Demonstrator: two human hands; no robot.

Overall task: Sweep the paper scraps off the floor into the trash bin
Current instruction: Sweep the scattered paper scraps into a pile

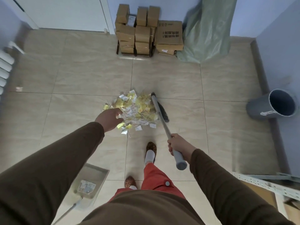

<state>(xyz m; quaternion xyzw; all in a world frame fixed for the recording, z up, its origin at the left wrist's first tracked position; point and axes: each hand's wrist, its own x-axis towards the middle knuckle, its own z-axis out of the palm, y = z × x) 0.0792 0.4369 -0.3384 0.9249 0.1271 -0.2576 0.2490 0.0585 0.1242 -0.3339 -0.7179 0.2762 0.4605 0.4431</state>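
Note:
A heap of yellow and white paper scraps [139,109] with thin white sticks lies on the beige tiled floor in front of my feet. My right hand [177,146] grips the grey handle of a broom [159,116]. Its dark bristle head rests against the right side of the heap. My left hand [108,119] is stretched out above the heap's left edge, with the fingers loosely curled and nothing visible in them. The grey trash bin [258,111] stands by the right wall, its opening empty as far as I can see.
A grey dustpan [97,174] with a long handle lies on the floor at lower left, under my left arm. Stacked cardboard boxes [139,31] and a green plastic-covered bundle [207,30] stand at the far wall. There is a radiator [4,67] at left and a metal rack [263,182] at lower right.

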